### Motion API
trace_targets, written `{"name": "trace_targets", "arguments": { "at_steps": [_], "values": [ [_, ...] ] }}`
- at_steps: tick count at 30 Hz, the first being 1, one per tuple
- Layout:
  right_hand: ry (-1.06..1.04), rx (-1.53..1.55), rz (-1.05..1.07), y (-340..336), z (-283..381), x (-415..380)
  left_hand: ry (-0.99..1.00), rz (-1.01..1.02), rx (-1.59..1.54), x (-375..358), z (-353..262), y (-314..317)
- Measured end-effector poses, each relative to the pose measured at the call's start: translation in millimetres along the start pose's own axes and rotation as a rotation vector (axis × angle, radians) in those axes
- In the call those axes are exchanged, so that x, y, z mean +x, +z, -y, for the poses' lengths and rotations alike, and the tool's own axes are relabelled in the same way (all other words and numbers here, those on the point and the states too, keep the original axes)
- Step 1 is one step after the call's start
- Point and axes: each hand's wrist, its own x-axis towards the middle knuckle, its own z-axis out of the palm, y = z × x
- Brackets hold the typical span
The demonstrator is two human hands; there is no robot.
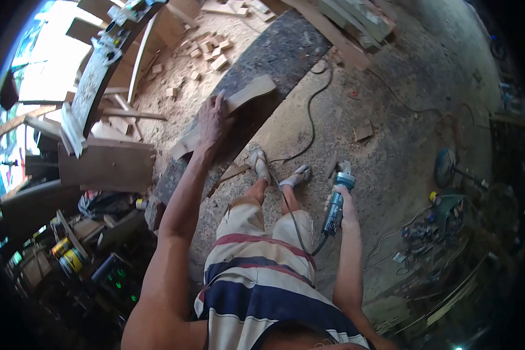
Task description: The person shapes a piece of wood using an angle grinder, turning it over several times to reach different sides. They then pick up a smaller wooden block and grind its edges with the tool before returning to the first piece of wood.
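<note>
view from head, looking down at sawdust-covered floor (391, 146).

left hand (213, 119): arm stretched forward, palm laid flat on curved wood piece (227, 111), fingers spread over its middle. grip apart, pressing rather than clasping. wood piece pale, bowed, running from lower left to upper right, lying across a long dark plank (274, 58) that slants over the floor.

right hand (343, 204): grip clamped on grinder (337, 201), fingers wrapped round the blue body. grinder held low beside right leg, head end pointing away toward the floor, well apart from the wood piece. disc not clearly visible. cord (309, 116) trailing from grinder's rear, looping between the feet and curving off over the floor toward the plank's far end.

feet (277, 172) in light sandals, set close together just beside the plank's near edge. striped shorts and striped shirt in lower frame.

surroundings: small wood offcuts (207, 52) scattered in sawdust beyond the plank, upper left. stack of boards (350, 23) at top. one loose block (363, 133) on floor to the right. yellow cans (67, 254) in clutter at lower left, near a dark board (105, 166). round-headed tool (446, 166) and tangled gear at far right, detail too dim to tell.
</note>
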Motion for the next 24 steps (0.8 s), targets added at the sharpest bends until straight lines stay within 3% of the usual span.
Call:
{"name": "trace_targets", "arguments": {
  "at_steps": [7,10,11,15,22,24],
  "values": [
    [0.031,0.019,0.031,-15,8,-2,-0.219,0.064,0.198,-93,84,-50],
    [0.046,-0.005,-0.052,-13,16,1,-0.474,0.000,0.140,-144,113,-69],
    [0.037,-0.022,-0.038,-13,18,2,-0.458,-0.139,0.249,-163,114,-66],
    [0.007,-0.088,-0.053,2,31,-4,-0.624,-0.135,-0.061,-177,107,-64],
    [-0.118,-0.334,-0.010,53,65,-40,-0.721,0.057,-0.540,-142,161,-16],
    [-0.176,-0.396,-0.011,70,76,-54,-0.765,-0.027,-0.737,-144,162,-22]
  ]
}}
